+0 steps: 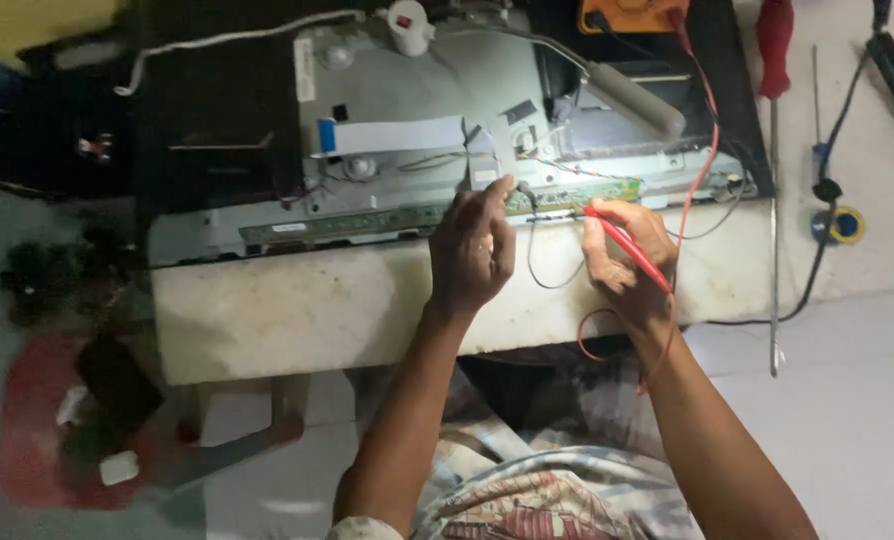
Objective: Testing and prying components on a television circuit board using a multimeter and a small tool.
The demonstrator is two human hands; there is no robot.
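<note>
Dim workspace seen from above; pale floor, and a worn off-white slab bench [297,310] carrying an opened flat-panel chassis of grey sheet metal [417,90].

Landmark: the long narrow green circuit strip [577,192] along the chassis's near edge.

Nearest the camera, two bare forearms reach up from a patterned shirt. Left hand [473,245] sits just on the near side of the strip, fingers pinched around a thin black probe [523,190] whose tip meets the strip; its black lead loops down between the hands. Right hand [627,250], beside it and also on the strip's near side, grasps a slim red probe [627,245], tip angled onto the strip; a red lead curls below the wrist and another run climbs away past the strip.

Beyond the strip: a white flat ribbon cable [392,135] with a blue end, lying on the metal plate. Farther still, an orange-cased meter [632,14] at the top edge. Off to the strip's right, on the floor, a long red-handled screwdriver [773,120] and a small yellow-and-blue tape roll [845,225].
</note>
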